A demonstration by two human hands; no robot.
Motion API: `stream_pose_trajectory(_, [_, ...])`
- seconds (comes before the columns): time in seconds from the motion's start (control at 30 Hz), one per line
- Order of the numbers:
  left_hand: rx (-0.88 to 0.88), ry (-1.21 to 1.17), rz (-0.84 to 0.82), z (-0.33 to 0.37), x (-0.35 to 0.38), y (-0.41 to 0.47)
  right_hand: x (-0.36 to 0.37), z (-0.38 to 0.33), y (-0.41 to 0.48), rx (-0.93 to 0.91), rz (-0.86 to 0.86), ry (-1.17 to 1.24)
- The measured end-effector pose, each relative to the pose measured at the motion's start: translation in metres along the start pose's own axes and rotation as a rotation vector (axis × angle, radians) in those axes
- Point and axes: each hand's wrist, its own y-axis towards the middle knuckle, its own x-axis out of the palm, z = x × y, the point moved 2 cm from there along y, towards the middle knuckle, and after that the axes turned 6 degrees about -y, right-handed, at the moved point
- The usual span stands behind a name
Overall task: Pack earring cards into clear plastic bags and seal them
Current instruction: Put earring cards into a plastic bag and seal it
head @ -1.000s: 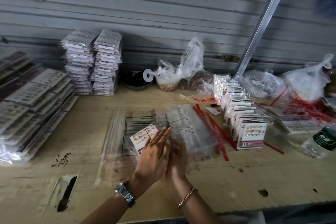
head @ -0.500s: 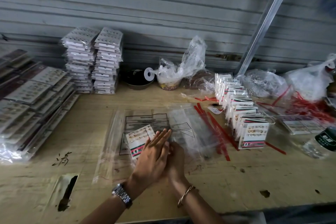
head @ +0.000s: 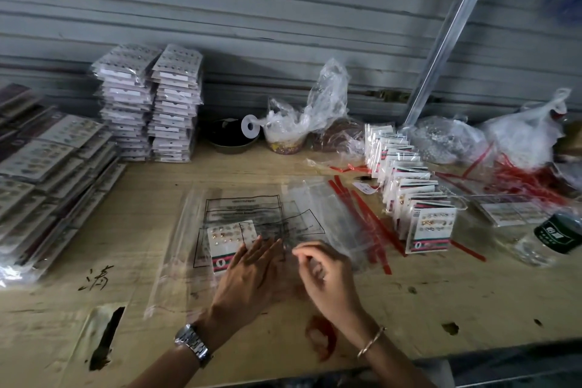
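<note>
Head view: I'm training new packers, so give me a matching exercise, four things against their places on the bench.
Things:
1. tall card stacks
2. standing row of cards
3. bottle
4. single card

Places:
A. partly under the left hand
B. back left, by the wall
C. far right edge
D. just right of the red strips

Pairs: 1-B, 2-D, 3-C, 4-A

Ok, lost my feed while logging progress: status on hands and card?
Left hand flat on earring card in clear bag. Right hand fingers curled at bag edge, pinch unclear. Loose red strips beside, nothing blocking.
</note>
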Motion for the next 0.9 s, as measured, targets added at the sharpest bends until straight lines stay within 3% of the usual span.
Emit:
stream_pose_trajectory(0.07, [-0.005,-0.004,-0.005,-0.002,0.0,0.0,-0.024,0.015,0.004,-0.01,0.079,-0.062])
stream_pose_trajectory(0.17, [0.013,-0.006,-0.011,-0.001,-0.001,-0.002,-0.061,0.044,0.016,0.037,0.184,-0.344])
stream_pose_trajectory(0.37, [-0.014,0.005,-0.035,0.003,-0.005,-0.002,-0.131,0.102,0.034,0.256,0.046,-0.855])
stream_pose_trajectory(0.53, [-0.032,0.019,-0.052,0.003,-0.004,-0.001,-0.149,0.127,0.028,0.316,0.037,-0.832])
stream_pose_trajectory(0.73, [-0.029,0.038,-0.037,0.001,-0.003,0.0,-0.16,0.133,0.026,0.218,0.087,-0.652])
stream_pose_trajectory(0.9, [-0.023,0.063,-0.063,0.007,-0.007,0.002,-0.175,0.125,0.033,0.023,0.02,-0.81])
